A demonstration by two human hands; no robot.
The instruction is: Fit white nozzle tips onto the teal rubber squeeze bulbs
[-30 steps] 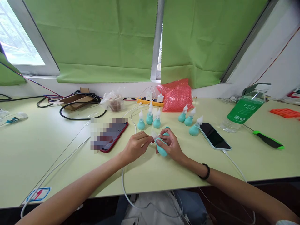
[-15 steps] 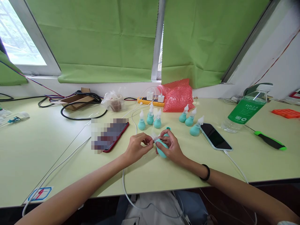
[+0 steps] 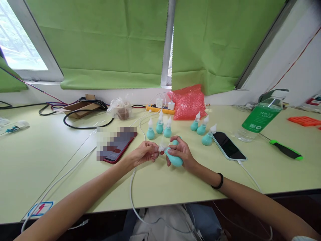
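A turquoise bulb nasal aspirator (image 3: 175, 160) lies tilted in my right hand (image 3: 184, 152), whose fingers wrap round the bulb. Its clear nozzle (image 3: 162, 148) points left, where my left hand (image 3: 147, 152) pinches at the tip. Exactly how the fingertips meet the nozzle is too small to make out. Just behind my right hand shows part of another turquoise bulb (image 3: 175, 142), mostly covered by the fingers. Farther back stand three aspirators with clear tips, one of them here (image 3: 150, 130). To the right is another group of three, the nearest of which (image 3: 207, 139) leans beside a phone.
A red-cased phone (image 3: 120, 147) lies left, a light-cased phone (image 3: 229, 146) right with its cable. Farther right are a green-labelled bottle (image 3: 262, 117) and a screwdriver (image 3: 286, 149). Pink bubble wrap (image 3: 189, 103) and a power strip (image 3: 160, 109) sit at the back. A white cable (image 3: 131, 190) crosses the front edge.
The held aspirator has turned so its bulb points more to the lower right. My left hand has shifted slightly left, and more of the clear nozzle shows.
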